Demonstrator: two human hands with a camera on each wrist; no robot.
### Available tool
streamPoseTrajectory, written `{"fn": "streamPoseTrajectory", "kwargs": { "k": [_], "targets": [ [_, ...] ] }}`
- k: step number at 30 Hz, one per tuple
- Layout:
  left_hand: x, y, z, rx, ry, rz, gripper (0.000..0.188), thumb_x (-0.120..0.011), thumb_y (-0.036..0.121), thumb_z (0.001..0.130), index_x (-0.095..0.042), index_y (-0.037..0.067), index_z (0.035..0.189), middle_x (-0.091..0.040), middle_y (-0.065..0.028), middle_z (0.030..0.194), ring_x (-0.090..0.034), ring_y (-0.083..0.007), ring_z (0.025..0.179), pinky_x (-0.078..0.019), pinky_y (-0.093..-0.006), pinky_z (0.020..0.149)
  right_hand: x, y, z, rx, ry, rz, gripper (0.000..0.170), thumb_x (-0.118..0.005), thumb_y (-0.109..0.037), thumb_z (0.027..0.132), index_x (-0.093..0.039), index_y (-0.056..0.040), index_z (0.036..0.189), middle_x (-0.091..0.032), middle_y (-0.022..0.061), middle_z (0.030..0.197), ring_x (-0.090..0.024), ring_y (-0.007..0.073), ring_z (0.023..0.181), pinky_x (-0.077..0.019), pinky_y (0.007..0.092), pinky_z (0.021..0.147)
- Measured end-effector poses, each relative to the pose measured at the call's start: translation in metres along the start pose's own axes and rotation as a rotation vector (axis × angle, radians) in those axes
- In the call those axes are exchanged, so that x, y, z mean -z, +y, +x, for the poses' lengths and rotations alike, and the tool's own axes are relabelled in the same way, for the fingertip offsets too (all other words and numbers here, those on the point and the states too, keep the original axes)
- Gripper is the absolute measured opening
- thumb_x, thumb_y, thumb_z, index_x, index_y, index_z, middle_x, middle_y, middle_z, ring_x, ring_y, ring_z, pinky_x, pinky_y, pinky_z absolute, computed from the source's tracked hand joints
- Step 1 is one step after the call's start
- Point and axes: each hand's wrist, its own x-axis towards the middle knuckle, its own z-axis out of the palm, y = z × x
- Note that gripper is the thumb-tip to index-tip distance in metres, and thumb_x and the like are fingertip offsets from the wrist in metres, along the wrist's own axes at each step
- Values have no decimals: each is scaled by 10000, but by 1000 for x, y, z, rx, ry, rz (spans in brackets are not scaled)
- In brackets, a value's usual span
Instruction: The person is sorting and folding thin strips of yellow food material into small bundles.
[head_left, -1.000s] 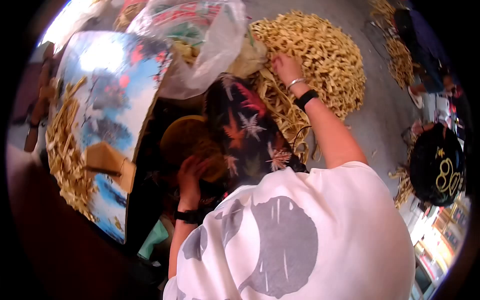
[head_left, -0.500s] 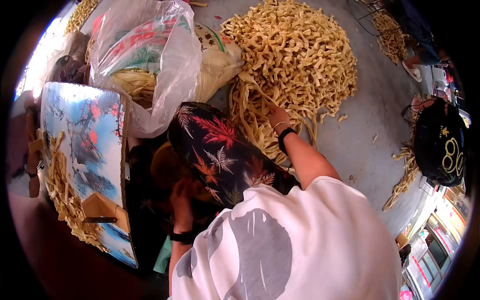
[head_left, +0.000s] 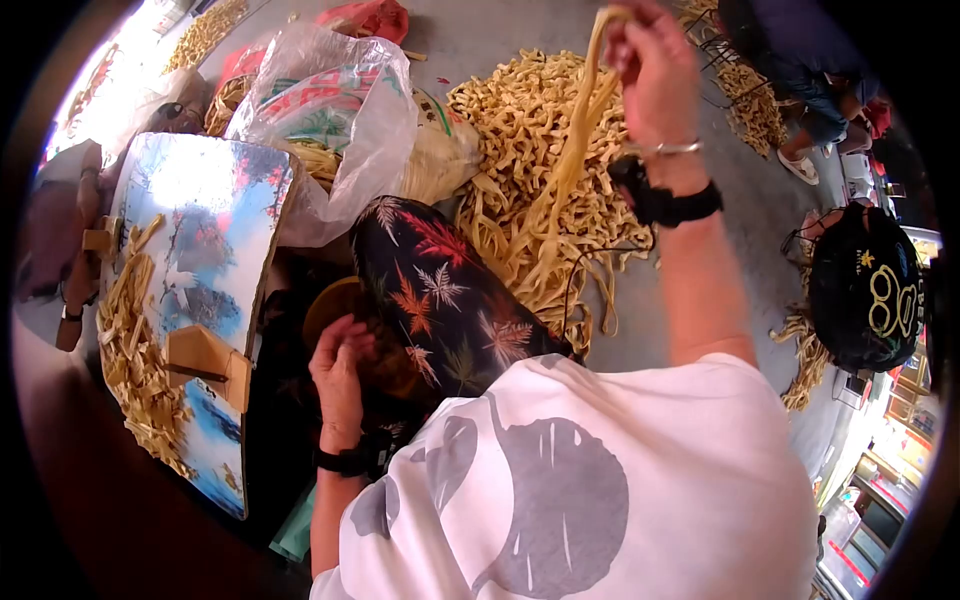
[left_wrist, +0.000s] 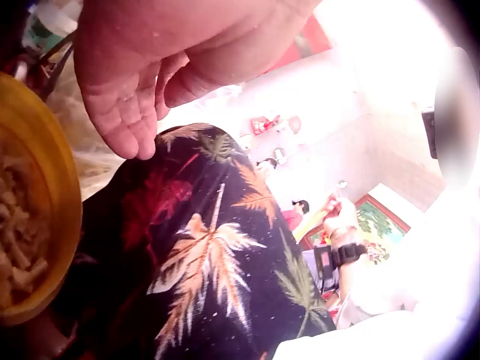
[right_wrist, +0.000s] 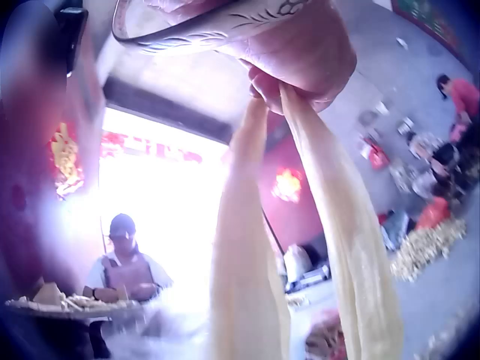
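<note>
My right hand (head_left: 660, 85) is raised over the floor pile, gripping long pale-yellow flat strips (head_left: 572, 165) that hang down from the fingers. Two broad lengths of them show in the right wrist view, dropping from the curled fingers (right_wrist: 307, 67). The left hand (head_left: 338, 375) hovers beside the knee, fingers loosely bent around nothing. Close by it, a yellow bowl (left_wrist: 67, 202) holds short pale pieces (left_wrist: 21, 247). Loose strips (head_left: 490, 225) lie at the near edge of a large heap of short knotted pieces (head_left: 520, 100).
A painted board (head_left: 215, 180) at the left carries a heap of strips (head_left: 135, 370) and a small wooden block (head_left: 205, 360). Behind it stands an open plastic bag (head_left: 385, 150). A black bag (head_left: 865, 290) is at the right. Another person (right_wrist: 124, 259) sits at a table (right_wrist: 75, 306).
From the heap, my right hand went down to the loose strips, then rose high with long strips in its grip. The left hand came up slightly from the bowl.
</note>
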Motion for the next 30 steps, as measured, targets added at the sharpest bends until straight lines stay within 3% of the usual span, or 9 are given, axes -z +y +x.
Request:
{"fn": "streamPoseTrajectory", "kwargs": {
  "k": [5, 11, 16, 20, 23, 26, 27, 28, 30],
  "targets": [
    [-28, 65, -2, -239, -85, 106, 381, -568, 95, 958, -537, 25, 1331, -625, -95, 1209, -627, -114, 852, -515, -258, 779, -64, -156, 43, 448, -246, 479, 209, -511, -85, 960, -614, 3, 1120, -639, 27, 934, -569, 94, 772, -441, 192, 623],
    [-119, 164, -9, -592, -333, 27, 974, -770, 8, 763, -190, 66, 1544, -539, -114, 1329, -545, -83, 703, -489, -233, 623, -117, -193, -6, 379, -531, 411, 293, -561, -162, 940, -573, -5, 1187, -606, 55, 1040, -559, 133, 885, -438, 242, 739],
    [-169, 157, 29, -812, -496, 5, 242, -628, 134, 936, -577, -28, 1108, -606, -51, 857, -558, -90, 710, -479, -256, 618, -119, -193, -41, 368, -599, 199, 391, -603, -227, 924, -538, -11, 1243, -579, 79, 1129, -550, 165, 979, -436, 284, 836],
    [-161, 151, 36, -283, -622, -346, 304, -524, 265, 1016, -611, -21, 960, -646, -76, 883, -573, -108, 741, -489, -268, 648, -103, -193, -43, 481, -519, 33, 476, -636, -278, 910, -510, -17, 1288, -557, 98, 1200, -543, 190, 1054, -434, 317, 913],
    [-136, 172, 34, -412, -570, -367, 355, -431, 291, 1052, -593, -24, 1023, -659, -118, 1011, -615, -172, 858, -498, -326, 795, -92, -147, -39, 476, -456, -126, 543, -661, -317, 900, -489, -21, 1321, -541, 112, 1253, -538, 209, 1111, -433, 342, 971],
    [-120, 191, 15, -483, -569, -598, 345, -454, 314, 1045, -582, 7, 954, -637, -121, 943, -591, -182, 840, -491, -324, 754, -88, -37, -88, -118, -670, -51, 923, -726, -405, 847, -215, -49, 1529, -336, 135, 1517, -288, 236, 1443, -207, 385, 1188],
    [-122, 185, 25, -463, -566, -614, 349, -451, 338, 1044, -569, 20, 960, -614, -103, 926, -584, -174, 852, -489, -319, 748, -97, -22, -109, 57, -702, -53, 764, -699, -292, 885, -316, -33, 1493, -449, 131, 1432, -436, 211, 1342, -343, 370, 1116],
    [-116, 199, 5, -324, -700, -745, 346, -442, 349, 1045, -552, 33, 956, -591, -91, 900, -572, -170, 837, -480, -306, 749, -89, -8, -139, -398, -689, -20, 545, -659, -178, 909, -469, -25, 1396, -623, 89, 1182, -613, 157, 1083, -483, 313, 936],
    [-121, 202, 7, -461, -659, -681, 385, -406, 388, 1052, -532, 36, 962, -577, -90, 888, -544, -157, 807, -452, -271, 728, -72, 73, -174, -542, -435, -73, 166, -603, -146, 945, -668, -33, 1047, -607, -25, 702, -578, 79, 637, -477, 247, 599]
  ]
}}
